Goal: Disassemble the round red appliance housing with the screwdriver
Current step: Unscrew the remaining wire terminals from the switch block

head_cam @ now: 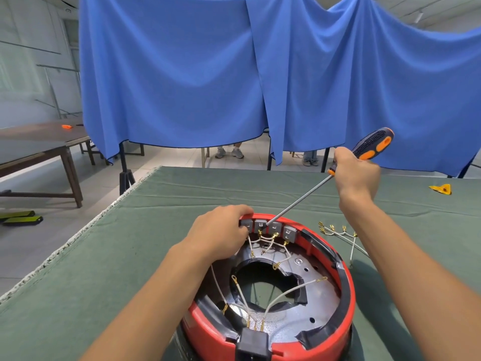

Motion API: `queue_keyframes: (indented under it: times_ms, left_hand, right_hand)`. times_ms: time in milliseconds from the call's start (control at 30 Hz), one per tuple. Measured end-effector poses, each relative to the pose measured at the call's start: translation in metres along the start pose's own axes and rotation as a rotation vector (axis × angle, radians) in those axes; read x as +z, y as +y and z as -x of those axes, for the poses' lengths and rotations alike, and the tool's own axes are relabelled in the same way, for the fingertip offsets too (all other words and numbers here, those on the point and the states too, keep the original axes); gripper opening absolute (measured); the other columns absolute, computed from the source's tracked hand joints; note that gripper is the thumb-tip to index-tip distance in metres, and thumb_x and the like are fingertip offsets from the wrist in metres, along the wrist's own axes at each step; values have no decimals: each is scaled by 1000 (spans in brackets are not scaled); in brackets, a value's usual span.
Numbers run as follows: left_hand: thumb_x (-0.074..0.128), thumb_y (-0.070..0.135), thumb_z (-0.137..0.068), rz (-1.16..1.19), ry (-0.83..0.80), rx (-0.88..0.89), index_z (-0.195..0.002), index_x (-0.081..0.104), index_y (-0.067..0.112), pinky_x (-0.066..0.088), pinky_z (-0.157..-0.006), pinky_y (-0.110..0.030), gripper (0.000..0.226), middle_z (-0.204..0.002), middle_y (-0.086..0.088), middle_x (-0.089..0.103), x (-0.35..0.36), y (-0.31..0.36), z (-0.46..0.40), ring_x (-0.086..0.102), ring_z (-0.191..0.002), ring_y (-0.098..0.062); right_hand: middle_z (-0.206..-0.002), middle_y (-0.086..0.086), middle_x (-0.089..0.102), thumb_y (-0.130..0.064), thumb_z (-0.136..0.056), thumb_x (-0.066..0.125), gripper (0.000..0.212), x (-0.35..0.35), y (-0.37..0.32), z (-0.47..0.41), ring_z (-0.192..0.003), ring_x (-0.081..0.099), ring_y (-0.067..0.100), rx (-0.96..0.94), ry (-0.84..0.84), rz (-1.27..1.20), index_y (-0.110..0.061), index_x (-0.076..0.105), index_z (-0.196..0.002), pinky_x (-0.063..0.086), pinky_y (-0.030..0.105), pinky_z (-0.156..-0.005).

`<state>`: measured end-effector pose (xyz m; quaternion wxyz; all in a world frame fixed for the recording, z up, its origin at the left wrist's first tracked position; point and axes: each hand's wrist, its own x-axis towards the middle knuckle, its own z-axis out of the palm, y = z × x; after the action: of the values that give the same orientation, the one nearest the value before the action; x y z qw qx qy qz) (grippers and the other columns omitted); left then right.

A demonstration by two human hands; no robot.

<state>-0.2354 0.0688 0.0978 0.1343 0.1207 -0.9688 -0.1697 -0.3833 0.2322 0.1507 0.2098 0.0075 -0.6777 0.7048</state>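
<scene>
The round red housing [346, 287] lies open side up on the green cloth, near the table's front. Inside it are a grey metal plate with a large hole and several white wires with brass lugs. A row of grey terminal blocks [273, 229] sits along its far rim. My left hand [221, 230] grips that far rim at the leftmost block. My right hand [356, 175] holds the black and orange screwdriver [374, 143] by its handle, raised and tilted. Its long shaft slants down left, and the tip rests on the second block.
A loose bundle of white wires with brass lugs [341, 231] lies right of the housing. A small yellow piece [441, 189] sits far right. The table's left edge [78, 238] runs diagonally. Blue curtains [182, 74] hang behind, with people's feet under them. A brown table [39, 144] stands left.
</scene>
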Motion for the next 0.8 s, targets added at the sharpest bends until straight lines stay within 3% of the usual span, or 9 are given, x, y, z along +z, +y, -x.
queue_keyframes:
  times_ms: [167,333,467,567,700,800]
  left_hand:
    - [45,23,-90,5,-7,-5,-135,44,37,40,-93,-34,47,-135,9,52,-1,0,-1,48,-122,-17]
    - [44,22,-90,-4,-10,-11,-135,43,37,41,-94,-34,47,-136,8,52,0,0,1,49,-122,-17]
    - [44,23,-91,-11,-8,-9,-136,42,37,40,-97,-36,48,-138,8,51,0,1,2,47,-124,-18]
    - [44,23,-91,-5,-10,-9,-136,42,37,41,-97,-37,47,-137,8,51,0,2,2,48,-123,-18]
    - [45,23,-90,-2,-1,-7,-135,43,37,41,-95,-35,47,-135,8,53,1,1,2,49,-121,-17]
    - [45,23,-89,-3,5,-1,-134,44,38,41,-93,-35,47,-134,8,54,2,2,2,49,-121,-19]
  right_hand:
    - [-37,-13,52,-28,-64,52,17,-11,0,14,-36,47,1,-135,31,-129,-16,46,-52,37,15,-40]
    - [-36,-13,50,-26,-67,53,21,-14,-6,17,-35,46,2,-193,-9,-58,-15,46,-50,33,14,-36]
    - [-35,-13,48,-25,-71,53,26,-4,-14,9,-34,41,6,-165,-46,90,-17,42,-48,32,24,-45]
    - [-35,-12,49,-25,-72,53,25,5,-18,0,-45,45,13,-126,-71,155,-18,40,-51,30,25,-48]
    - [-58,-1,59,-28,-74,57,21,18,-4,5,-62,55,25,-86,-149,267,-17,47,-59,36,26,-51]
    - [-45,-8,53,-31,-71,58,25,16,3,8,-62,59,22,-64,-136,166,-19,44,-54,43,29,-57]
